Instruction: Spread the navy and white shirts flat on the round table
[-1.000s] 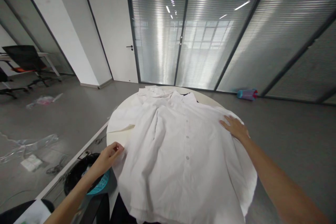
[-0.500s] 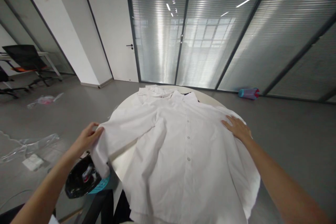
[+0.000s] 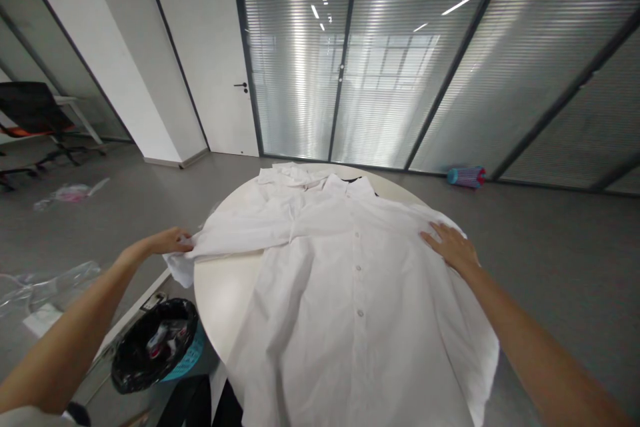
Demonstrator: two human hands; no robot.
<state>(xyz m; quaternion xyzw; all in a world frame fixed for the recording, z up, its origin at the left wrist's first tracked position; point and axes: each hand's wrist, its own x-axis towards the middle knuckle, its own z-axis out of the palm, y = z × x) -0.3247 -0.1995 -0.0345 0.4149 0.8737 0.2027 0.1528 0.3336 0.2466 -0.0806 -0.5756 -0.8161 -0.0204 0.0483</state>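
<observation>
A white button-up shirt [image 3: 330,293] lies front side up over a round white table [image 3: 220,300], its collar at the far side and its lower part toward me. My left hand [image 3: 173,240] grips the left-hand sleeve beyond the table's edge, with the cuff end drooping below the fingers. On the shirt's right shoulder area my right hand [image 3: 453,247] rests flat, fingers spread. Some white cloth [image 3: 285,175] lies bunched beside the collar at the far left; whether it is part of the same shirt I cannot tell.
A blue basket bin [image 3: 187,360] with a black liner and rubbish stands below the table's left edge. Clear plastic wrapping [image 3: 75,280] lies on the floor at left. An office chair [image 3: 35,113] is farther back. A blue and pink basket [image 3: 467,177] lies near the glass wall.
My left hand has moved up and outward with the sleeve, which now stretches straighter to the left and uncovers more tabletop and the bin. My right hand stays on the shirt.
</observation>
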